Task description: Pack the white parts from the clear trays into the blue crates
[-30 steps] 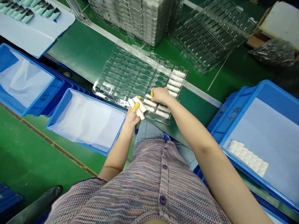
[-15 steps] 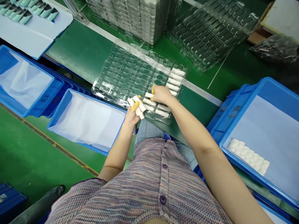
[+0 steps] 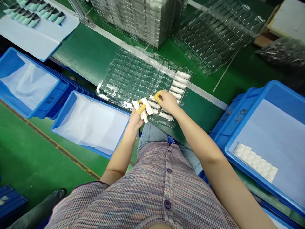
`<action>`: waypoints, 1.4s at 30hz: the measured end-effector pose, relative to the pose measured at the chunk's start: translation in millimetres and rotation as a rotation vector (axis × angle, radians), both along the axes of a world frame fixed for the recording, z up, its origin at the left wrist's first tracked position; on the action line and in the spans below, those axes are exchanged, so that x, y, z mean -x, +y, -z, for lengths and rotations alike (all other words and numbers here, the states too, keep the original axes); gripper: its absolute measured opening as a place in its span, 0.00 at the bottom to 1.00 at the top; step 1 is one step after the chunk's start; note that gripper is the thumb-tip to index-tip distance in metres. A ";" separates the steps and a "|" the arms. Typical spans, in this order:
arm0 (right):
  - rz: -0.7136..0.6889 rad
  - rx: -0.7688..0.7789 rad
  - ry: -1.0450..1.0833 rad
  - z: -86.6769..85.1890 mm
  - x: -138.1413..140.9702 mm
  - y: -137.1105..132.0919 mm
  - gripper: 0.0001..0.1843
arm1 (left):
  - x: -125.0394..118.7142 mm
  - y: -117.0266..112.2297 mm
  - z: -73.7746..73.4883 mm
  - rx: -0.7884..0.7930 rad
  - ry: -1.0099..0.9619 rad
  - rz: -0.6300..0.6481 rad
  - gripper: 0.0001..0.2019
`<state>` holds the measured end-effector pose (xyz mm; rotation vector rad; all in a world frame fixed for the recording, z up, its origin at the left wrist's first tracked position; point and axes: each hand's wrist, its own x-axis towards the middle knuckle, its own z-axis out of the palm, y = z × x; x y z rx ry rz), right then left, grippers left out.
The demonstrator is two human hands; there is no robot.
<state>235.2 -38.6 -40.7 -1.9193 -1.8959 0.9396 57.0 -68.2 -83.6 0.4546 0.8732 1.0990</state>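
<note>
In my left hand (image 3: 136,118) is a small bunch of short white tube-like pieces (image 3: 147,106), held at the near edge of a clear plastic tray (image 3: 128,71). Its fingers, wearing yellow finger covers, are closed round them. My right hand (image 3: 168,101) hovers low over the tray's right part, its covered thumb and forefinger curled but slightly apart. No piece shows between them. Just beside those fingertips, a white piece (image 3: 153,98) lies in a slot. Similar pieces (image 3: 179,85) fill the right column, and several lie in the near slots of the column beside it.
A tall stack of clear trays (image 3: 133,22) and more trays (image 3: 216,35) stand beyond the green bench (image 3: 78,54). Blue lined bins (image 3: 90,124) sit at left. A blue bin (image 3: 274,87) at right holds white pieces (image 3: 257,162). Teal-and-black parts (image 3: 33,20) lie far left.
My right hand has shifted slightly right, back from the piece lying in the slot. In my left hand, one white piece now sticks out further to the right.
</note>
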 end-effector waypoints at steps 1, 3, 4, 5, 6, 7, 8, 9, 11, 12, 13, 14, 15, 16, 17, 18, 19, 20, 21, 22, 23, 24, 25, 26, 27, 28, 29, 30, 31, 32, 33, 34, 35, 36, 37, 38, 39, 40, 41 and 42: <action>0.040 0.083 0.218 -4.2 -1.3 -11.0 0.09 | -0.2 -2.0 -3.9 -0.023 0.012 0.004 0.27; 0.100 0.316 0.682 -11.6 -2.8 -36.4 0.10 | 0.3 -5.6 -12.9 -0.072 0.037 0.029 0.26; 0.133 0.420 0.882 -14.3 -3.2 -49.3 0.10 | 0.8 -6.9 -17.6 -0.095 0.051 0.048 0.26; 0.174 0.493 1.045 -16.1 -3.3 -61.3 0.10 | 1.4 -7.9 -22.2 -0.117 0.064 0.071 0.26; 0.215 0.534 1.172 -17.0 -3.2 -72.0 0.11 | 1.7 -8.6 -26.5 -0.135 0.076 0.092 0.26; 0.248 0.551 1.268 -17.1 -2.9 -80.9 0.13 | 1.7 -9.0 -30.5 -0.148 0.086 0.112 0.26; 0.270 0.553 1.339 -16.4 -2.3 -88.1 0.16 | 1.2 -9.5 -34.2 -0.156 0.095 0.126 0.26; 0.285 0.544 1.388 -15.2 -1.3 -93.6 0.20 | 0.0 -10.0 -37.5 -0.161 0.103 0.136 0.27; 0.321 0.478 1.410 -12.4 2.4 -100.8 0.24 | -4.1 -11.6 -43.4 -0.162 0.113 0.152 0.28; 0.349 0.408 1.380 -11.3 5.0 -103.2 0.25 | -6.7 -12.6 -45.9 -0.162 0.110 0.157 0.30; 0.379 0.317 1.327 -10.8 7.8 -105.1 0.26 | -9.3 -13.7 -48.2 -0.162 0.104 0.159 0.32; 0.404 0.221 1.260 -11.1 10.7 -106.8 0.26 | -11.7 -14.7 -49.9 -0.158 0.095 0.159 0.34; 0.420 0.136 1.199 -12.4 13.3 -108.4 0.27 | -13.4 -15.5 -51.0 -0.151 0.081 0.157 0.35; 0.430 0.076 1.163 -14.6 15.4 -110.0 0.27 | -14.1 -15.8 -51.4 -0.140 0.062 0.156 0.35; 0.435 0.055 1.164 -17.6 16.9 -111.5 0.28 | -13.8 -15.7 -50.8 -0.124 0.038 0.158 0.34; 0.436 0.076 1.204 -21.3 17.7 -112.9 0.28 | -12.3 -15.1 -49.5 -0.104 0.013 0.173 0.33; 0.431 0.133 1.275 -25.3 18.0 -114.1 0.28 | -9.8 -14.0 -47.5 -0.079 -0.012 0.205 0.33; 0.420 0.213 1.358 -29.5 17.9 -115.0 0.28 | -6.7 -12.6 -45.1 -0.055 -0.032 0.246 0.32; 0.404 0.302 1.436 -33.4 17.7 -115.6 0.27 | -3.3 -11.1 -42.5 -0.031 -0.046 0.291 0.32; 0.390 0.383 1.501 -36.8 17.5 -115.8 0.26 | 0.0 -9.7 -40.1 -0.009 -0.054 0.334 0.33; 0.381 0.447 1.552 -39.7 17.5 -115.7 0.25 | 2.9 -8.3 -38.0 0.013 -0.060 0.366 0.33; 0.380 0.491 1.591 -41.8 17.6 -115.4 0.25 | 5.3 -7.2 -36.6 0.034 -0.064 0.382 0.33; 0.385 0.518 1.618 -43.2 18.0 -115.0 0.25 | 6.9 -6.5 -35.9 0.052 -0.064 0.382 0.33; 0.394 0.534 1.637 -44.1 18.5 -114.6 0.25 | 8.0 -6.1 -35.8 0.066 -0.062 0.374 0.33; 0.403 0.543 1.647 -44.4 19.1 -114.3 0.25 | 8.6 -6.0 -36.4 0.073 -0.058 0.364 0.33; 0.409 0.551 1.647 -44.3 19.7 -114.2 0.25 | 8.9 -6.2 -37.5 0.070 -0.055 0.356 0.33; 0.414 0.559 1.641 -43.7 20.5 -114.4 0.24 | 9.0 -6.5 -38.9 0.059 -0.055 0.353 0.33; 0.417 0.565 1.631 -42.8 21.3 -114.8 0.24 | 8.9 -6.9 -40.2 0.044 -0.058 0.353 0.34; 0.417 0.572 1.621 -41.4 22.1 -115.3 0.23 | 8.6 -7.1 -41.4 0.031 -0.062 0.360 0.34; 0.413 0.574 1.613 -39.3 22.8 -115.5 0.23 | 8.0 -7.2 -42.2 0.027 -0.068 0.369 0.34; 0.408 0.569 1.604 -36.5 23.2 -115.2 0.23 | 7.3 -6.8 -42.3 0.030 -0.075 0.373 0.32; 0.402 0.554 1.591 -32.9 22.9 -113.8 0.23 | 6.4 -5.8 -41.8 0.038 -0.084 0.363 0.30; 0.400 0.526 1.567 -28.5 21.5 -111.0 0.23 | 5.5 -4.3 -40.6 0.049 -0.097 0.334 0.28; 0.406 0.481 1.521 -23.5 18.9 -106.3 0.23 | 4.9 -2.3 -38.6 0.065 -0.111 0.283 0.25; 0.426 0.414 1.443 -18.1 14.7 -99.5 0.22 | 4.6 0.2 -36.1 0.084 -0.123 0.214 0.23; 0.455 0.325 1.326 -12.7 8.9 -90.6 0.20 | 4.8 2.8 -33.3 0.108 -0.130 0.135 0.20; 0.488 0.222 1.168 -7.6 1.8 -80.0 0.18 | 5.5 5.3 -30.3 0.136 -0.131 0.059 0.17; 0.512 0.112 0.978 -3.3 -6.1 -68.1 0.16 | 6.7 7.3 -27.6 0.166 -0.127 -0.006 0.15; 0.513 0.011 0.767 0.0 -14.3 -55.6 0.15 | 8.1 8.8 -25.3 0.195 -0.122 -0.058 0.14; 0.486 -0.065 0.550 2.4 -22.1 -43.3 0.14 | 9.5 9.7 -23.7 0.221 -0.118 -0.099 0.13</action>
